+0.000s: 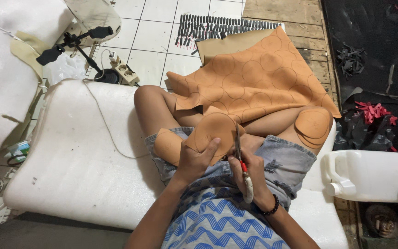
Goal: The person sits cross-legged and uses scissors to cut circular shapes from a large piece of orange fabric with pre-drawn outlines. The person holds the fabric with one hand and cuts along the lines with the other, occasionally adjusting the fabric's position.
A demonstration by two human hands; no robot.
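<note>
- The left hand (198,159) pinches a tan leather piece (213,133), thumb on top and the other fingers hidden beneath, which keeps the marked circle flat and taut in front of the blades.
- The right hand (250,177) is closed through the handles of a pair of scissors (241,165); the blades point away from the body and meet the right edge of the piece, judging by their line along the drawn curve.
- The piece sits over the person's lap, between the two hands, and appears to join the big tan leather sheet (254,76) that drapes over the knees and runs to the far floor; that sheet is covered with traced circles, so the sheet's weight rests on the legs rather than on the hands.
- A small stack of cut leather rounds (313,124) lies on the right knee, near the scissors hand; one more leather round (167,145) lies on the left thigh, just beside the left hand.
- To the left is a white foam cushion (79,152) with a thin cable across it.
- To the right stands a white plastic jug (374,175), on its side.
- Far off, rows of small dark strips (217,25) lie on the tiled floor.
</note>
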